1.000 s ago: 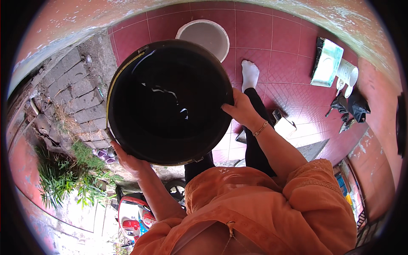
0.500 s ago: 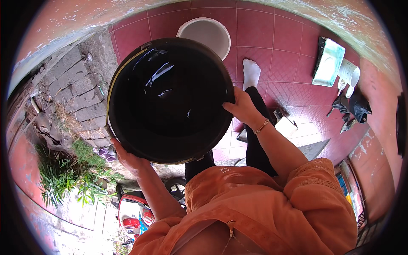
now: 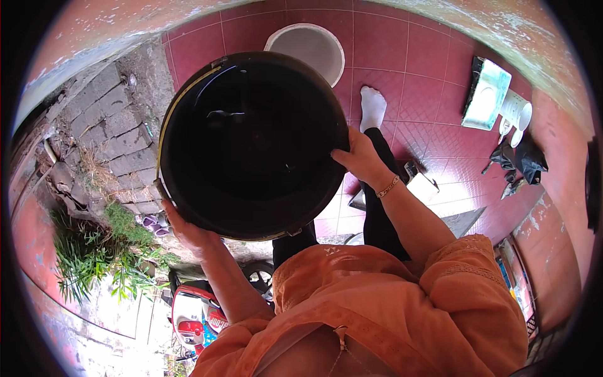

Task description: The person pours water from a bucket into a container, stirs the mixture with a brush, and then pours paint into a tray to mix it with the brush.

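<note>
Between my hands I hold up a large black bucket (image 3: 251, 217) with a yellowish handle lying along its left rim. Dark liquid (image 3: 251, 144) inside it shows a few bright reflections. My right hand (image 3: 361, 156) grips the right side, thumb over the rim. At the lower left, my left hand (image 3: 188, 234) is against the bucket's outer side, its fingers partly hidden. Just beyond the bucket, a white tub (image 3: 314, 53) stands on the floor, its near part covered by the bucket.
Red tiles (image 3: 380, 41) cover the floor. To the right lie a paint tray (image 3: 488, 94), a white container (image 3: 515, 110) and black plastic bags (image 3: 531, 157). Grey paving (image 3: 125, 135) and green plants (image 3: 107, 257) are at left. A red and white motorbike (image 3: 191, 314) stands at lower left.
The reflections on the liquid have shifted and become fewer. The bucket sits very slightly higher in the picture. Both hands keep their hold.
</note>
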The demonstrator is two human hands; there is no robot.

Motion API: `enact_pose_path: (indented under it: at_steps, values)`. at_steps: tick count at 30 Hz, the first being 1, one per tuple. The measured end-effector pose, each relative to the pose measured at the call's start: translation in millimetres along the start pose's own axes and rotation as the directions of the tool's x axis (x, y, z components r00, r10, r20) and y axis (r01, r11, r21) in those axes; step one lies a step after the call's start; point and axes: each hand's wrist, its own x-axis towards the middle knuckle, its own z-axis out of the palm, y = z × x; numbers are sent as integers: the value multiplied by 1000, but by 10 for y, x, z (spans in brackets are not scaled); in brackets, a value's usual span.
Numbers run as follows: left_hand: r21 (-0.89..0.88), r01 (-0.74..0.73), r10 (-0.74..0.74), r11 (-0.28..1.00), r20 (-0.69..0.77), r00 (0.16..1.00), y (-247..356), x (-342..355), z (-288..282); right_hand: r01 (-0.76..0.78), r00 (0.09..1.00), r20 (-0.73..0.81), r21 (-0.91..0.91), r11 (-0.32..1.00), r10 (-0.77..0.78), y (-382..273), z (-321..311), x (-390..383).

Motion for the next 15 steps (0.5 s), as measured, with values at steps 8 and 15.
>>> enact_pose_path:
  at_steps: [8, 15]
  values:
    - [-21, 6, -5, 1000, 31, 999, -40, 150, -75, 107, 994, 4, 88, 990, -108, 110, 94, -14]
    - [-65, 22, -15, 998, 106, 994, -201, 598, -319, 214, 971, -104, -22, 977, -215, 215, 311, -56]
